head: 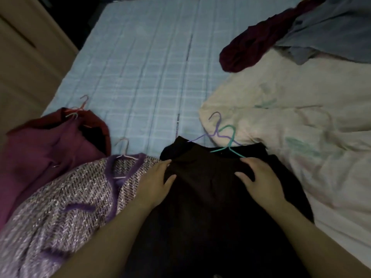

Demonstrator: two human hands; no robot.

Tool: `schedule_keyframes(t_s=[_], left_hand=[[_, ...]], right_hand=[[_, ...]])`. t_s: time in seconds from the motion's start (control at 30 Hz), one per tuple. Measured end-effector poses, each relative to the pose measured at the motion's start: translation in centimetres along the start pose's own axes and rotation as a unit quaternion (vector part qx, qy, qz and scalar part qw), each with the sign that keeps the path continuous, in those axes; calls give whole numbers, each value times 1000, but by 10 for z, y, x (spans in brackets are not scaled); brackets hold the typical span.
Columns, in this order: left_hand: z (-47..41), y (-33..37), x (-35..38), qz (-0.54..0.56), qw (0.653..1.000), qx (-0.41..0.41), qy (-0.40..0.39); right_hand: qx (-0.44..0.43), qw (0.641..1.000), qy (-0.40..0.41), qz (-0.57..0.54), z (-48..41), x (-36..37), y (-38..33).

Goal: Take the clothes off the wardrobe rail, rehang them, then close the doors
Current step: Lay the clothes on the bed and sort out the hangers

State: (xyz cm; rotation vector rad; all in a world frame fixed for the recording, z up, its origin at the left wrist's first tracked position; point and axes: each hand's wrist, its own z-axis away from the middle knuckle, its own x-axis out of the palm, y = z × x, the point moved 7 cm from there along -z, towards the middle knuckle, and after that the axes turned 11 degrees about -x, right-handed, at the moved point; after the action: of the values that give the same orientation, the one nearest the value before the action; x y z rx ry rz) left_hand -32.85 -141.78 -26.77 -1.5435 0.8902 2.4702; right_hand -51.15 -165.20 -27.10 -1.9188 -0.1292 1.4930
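Nearby: a lilac tweed jacket (66,193) lies just left of the black garment (200,207), its edge under the left wrist; a magenta coat (44,153) lies further left.
Right side: a cream quilt (301,137) touches the black garment's right edge; a dark red garment (247,51) and a grey garment (329,33) lie at the far corner, well apart from it.
Bed: blue checked sheet (150,67), bare in the middle.
Black garment: on the bed's near part, long axis running away from the person, neck end far.
Hangers: a purple hanger (217,128) and a teal hanger (230,142) at the neck end, hooks pointing away onto the quilt.
Left hand (156,181): fingers straight, slightly apart, flat on the garment's left side.
Right hand (259,177): fingers spread, lightly bent, pressing the cloth just below the teal hanger.
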Motion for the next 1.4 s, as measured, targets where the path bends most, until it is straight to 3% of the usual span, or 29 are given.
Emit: schedule_keyframes(t_s=[0.13, 0.27, 0.5, 0.67, 0.77, 0.87, 0.97, 1.07, 1.4], left_hand=[[6, -54, -26, -11, 999, -23, 24], [-1, -125, -50, -28, 999, -32, 15], [-69, -253, -84, -119, 993, 10, -3], [-118, -345, -92, -171, 983, -46, -39], [-126, -370, -82, -150, 984, -52, -78], [-127, -374, -76, -111, 991, -34, -70], [-122, -374, -75, -98, 991, -50, -79], [-109, -368, -85, -98, 992, -35, -71], [-16, -341, -222, -71, 981, 9, 182]], right_hand=[[-101, 992, -62, -52, -25, 67, -99], [-140, 980, -113, -82, -50, 136, -171], [-71, 979, -173, -81, -97, 266, -213], [38, 974, -223, -7, -132, 329, -180], [78, 967, -240, 37, -132, 341, -155], [117, 961, -238, 82, -125, 341, -144], [99, 956, -249, 119, -120, 335, -151], [84, 967, -223, 88, -113, 321, -165], [25, 995, -99, -22, -98, 261, -232]])
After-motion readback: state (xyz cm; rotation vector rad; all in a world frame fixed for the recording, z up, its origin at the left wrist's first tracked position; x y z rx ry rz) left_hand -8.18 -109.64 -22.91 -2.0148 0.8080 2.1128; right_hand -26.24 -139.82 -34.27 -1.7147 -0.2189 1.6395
